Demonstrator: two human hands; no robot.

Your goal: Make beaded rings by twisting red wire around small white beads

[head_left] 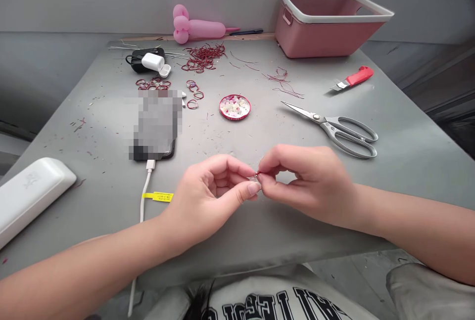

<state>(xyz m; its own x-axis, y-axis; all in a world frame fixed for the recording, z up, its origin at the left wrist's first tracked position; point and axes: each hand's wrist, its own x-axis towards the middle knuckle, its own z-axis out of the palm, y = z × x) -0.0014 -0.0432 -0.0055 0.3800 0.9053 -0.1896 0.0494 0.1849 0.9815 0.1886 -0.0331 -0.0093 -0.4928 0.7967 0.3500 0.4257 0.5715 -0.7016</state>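
Fingertips of both hands meet over the front middle of the grey table. My left hand [217,189] pinches a small piece of dark red cord [256,175], with something pale and tiny beside it. On the cord's right side, the thumb and forefinger of my right hand [306,181] are closed on it too. Most of the piece is hidden by the fingertips. Beyond the hands lies a round red-rimmed dish [235,107] of pale and pink beads. Several finished-looking cord rings [193,93] are left of the dish, and a heap of red cord pieces [204,58] lies behind.
Silver scissors [334,129] and a red cutter [354,78] lie at the right. Behind them stands a pink basket [319,33]. A phone [156,124] with a white cable [143,206], a white earbud case [153,62] and a white device [33,191] occupy the left. A pink balloon [206,28] is at the back.
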